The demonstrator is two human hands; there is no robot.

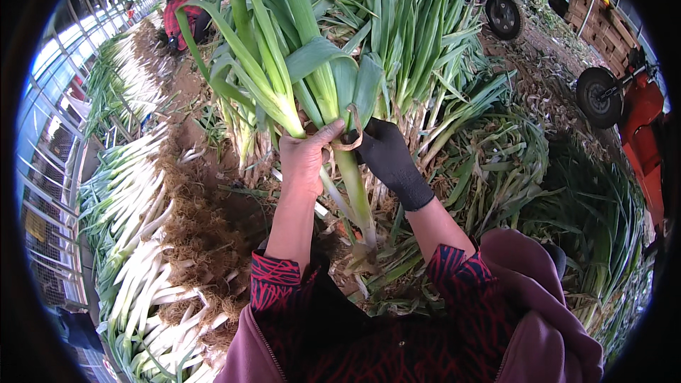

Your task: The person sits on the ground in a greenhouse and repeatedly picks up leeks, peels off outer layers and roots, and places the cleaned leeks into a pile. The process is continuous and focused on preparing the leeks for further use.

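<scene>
My bare left hand (304,158) is closed around the leafy part of long green onions, with its thumb lying across the stalks. A thick green onion stalk (352,178) hangs down below my hands, its pale root end lowermost, and a thinner white one (334,191) slants beside it. Their broad green leaves (319,64) fan upward and away from me. My right hand (391,157), in a black knit glove, grips the same bunch at the base of a leaf; its fingertips are hidden behind the foliage. A dry brown leaf strip (359,130) curls between both hands.
Upright green onions (420,48) stand massed ahead. On the left lies a long row of white-stemmed onions (143,271) with brown roots. Leaf trimmings (489,170) cover the ground at right. Beyond are a person (181,16) crouching, a red vehicle (641,133) and stacked cartons (598,26).
</scene>
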